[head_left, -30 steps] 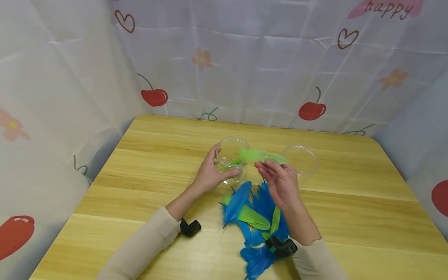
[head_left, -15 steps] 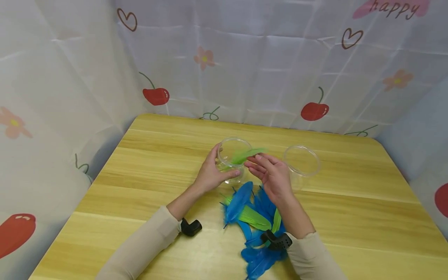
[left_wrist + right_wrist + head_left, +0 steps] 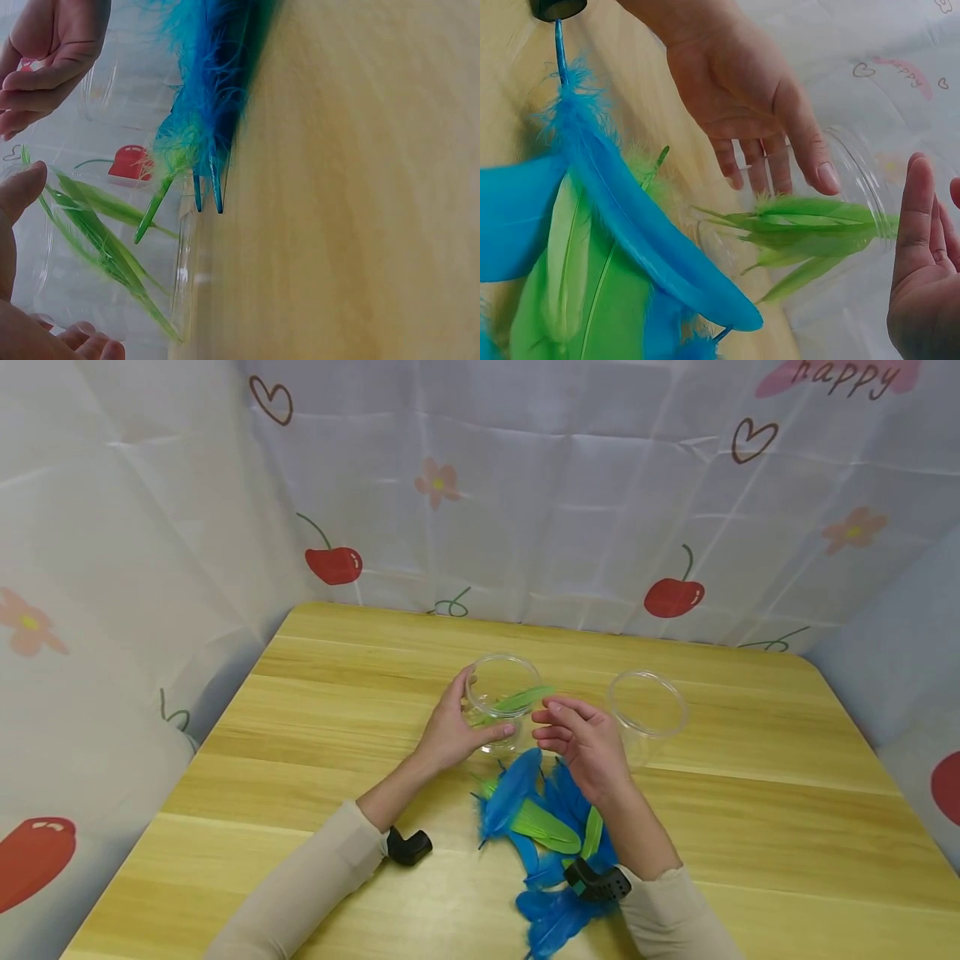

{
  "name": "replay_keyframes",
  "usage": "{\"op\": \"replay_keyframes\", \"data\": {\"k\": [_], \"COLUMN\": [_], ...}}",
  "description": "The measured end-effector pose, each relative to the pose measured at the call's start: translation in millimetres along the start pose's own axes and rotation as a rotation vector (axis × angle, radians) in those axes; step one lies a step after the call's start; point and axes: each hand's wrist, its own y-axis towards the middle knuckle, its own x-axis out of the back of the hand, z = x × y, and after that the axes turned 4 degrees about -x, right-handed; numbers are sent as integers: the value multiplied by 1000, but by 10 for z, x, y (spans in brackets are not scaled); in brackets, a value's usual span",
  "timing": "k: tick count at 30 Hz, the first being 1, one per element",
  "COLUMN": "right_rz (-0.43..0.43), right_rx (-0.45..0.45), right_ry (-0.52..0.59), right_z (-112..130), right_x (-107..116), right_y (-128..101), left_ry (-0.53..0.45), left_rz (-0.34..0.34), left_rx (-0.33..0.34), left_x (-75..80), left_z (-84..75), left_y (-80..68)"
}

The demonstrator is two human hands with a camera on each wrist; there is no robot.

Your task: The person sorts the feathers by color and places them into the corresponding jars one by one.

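Note:
A clear jar (image 3: 501,693) stands mid-table, and my left hand (image 3: 456,725) grips its left side, thumb in front and fingers behind. Green feathers (image 3: 522,699) lie inside and poke over its right rim; they show through the wall in the wrist views (image 3: 810,232) (image 3: 97,232). My right hand (image 3: 583,742) hovers just right of the jar with relaxed fingers and holds nothing. Its fingers (image 3: 916,217) stay a little clear of the rim.
A pile of blue and green feathers (image 3: 546,814) lies on the wooden table (image 3: 750,827) under my right forearm. A second clear jar (image 3: 647,708) stands to the right. Patterned cloth walls (image 3: 570,510) close in the table on three sides.
The right hand pushed a green feather leftward into the jar, let it go and drew back slightly. The left hand kept its grip on the jar.

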Motion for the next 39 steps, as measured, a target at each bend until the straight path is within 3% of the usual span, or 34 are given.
{"op": "replay_keyframes", "data": {"k": [10,26,39], "right_rz": [-18,33,51], "right_rx": [33,37,27], "right_ry": [20,26,-32], "right_z": [-3,-46,-60], "right_x": [121,346,572], "right_y": [-54,-146,-227], "left_ry": [14,27,37], "left_rz": [-2,4,10], "left_rx": [-8,-1,11], "left_x": [-1,16,9], "left_z": [9,-6,-14], "left_y": [-3,-6,-21]}}
